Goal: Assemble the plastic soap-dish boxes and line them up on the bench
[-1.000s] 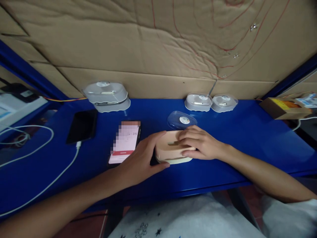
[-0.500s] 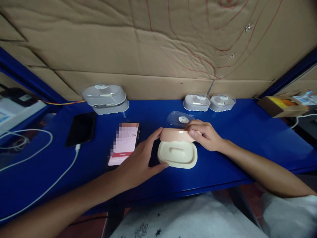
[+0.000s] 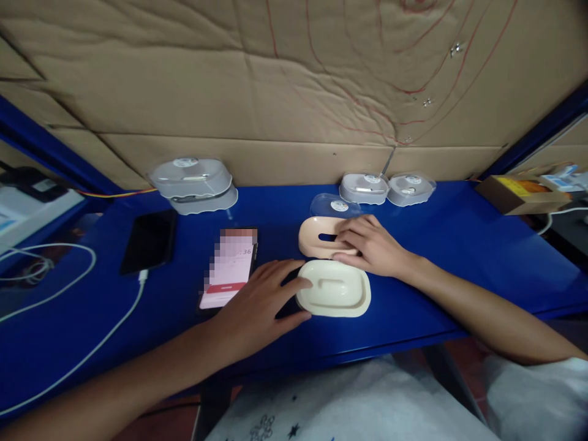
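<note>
A cream oval dish [image 3: 342, 300] with a raised bar in its middle lies on the blue table in front of me. My left hand [image 3: 264, 300] is open at its left end, fingers apart, with fingertips at the rim. Just behind the dish is a peach-coloured oval tray [image 3: 310, 239] with a long slot, probably a soap dish part. My right hand [image 3: 367, 245] grips its right side, thumb at the front edge and fingers bent over the top, hiding that end. A clear plastic lid [image 3: 321, 205] with a round label lies behind the tray.
Two lidded grey containers [image 3: 364, 187] stand side by side at the back; another stacked pair [image 3: 193, 180] is further left. A lit phone [image 3: 229, 269] lies beside my left hand, and a dark phone [image 3: 149, 242] on a white cable is beyond it. A cardboard box [image 3: 519, 195] sits at right.
The peach tray has tipped back and moved slightly away, so its slotted inside now faces me. My left fingers have left the tray and come down to the cream dish.
</note>
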